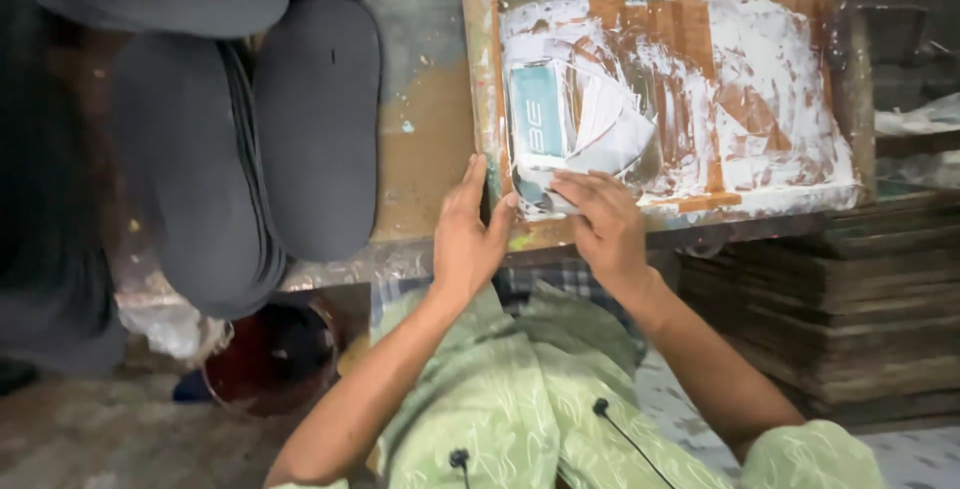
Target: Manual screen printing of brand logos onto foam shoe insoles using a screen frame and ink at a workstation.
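Landmark: wooden-framed print screen (pixel 700 199), laid flat on the tabletop (pixel 430 149) and smeared with white paste.

- Left hand (pixel 468 234): laid flat, fingers straight and together, pressed against the frame's left rail at its near corner. Nothing is gripped; the hand is released.
- Right hand (pixel 600 219): laid palm-down on the near-left part of the screen, fingers spread and pointed left. Fingertips are pressed on the near edge of a white rubber sole piece (pixel 575 129). Not clenched; whether anything is pinched under it cannot be told.
- Sole piece: located on the left part of the screen, just beyond the right hand, coated in white paste. A teal rectangular patch (pixel 538 109) is seen on its left side.
- White paste (pixel 770 79): spread over most of the screen mesh, thicker toward the right and the near edge.
- Left of the frame: 4 dark grey foam sole blanks (pixel 315 119) are laid on the tabletop, partly overlapped.
- Right of the frame, lower: a stack of flat wooden boards (pixel 850 299).
- Below the tabletop's near edge, left of the frame: a dark red bucket (pixel 270 359).
- Both forearms are seen coming out of pale green patterned sleeves (pixel 500 399).
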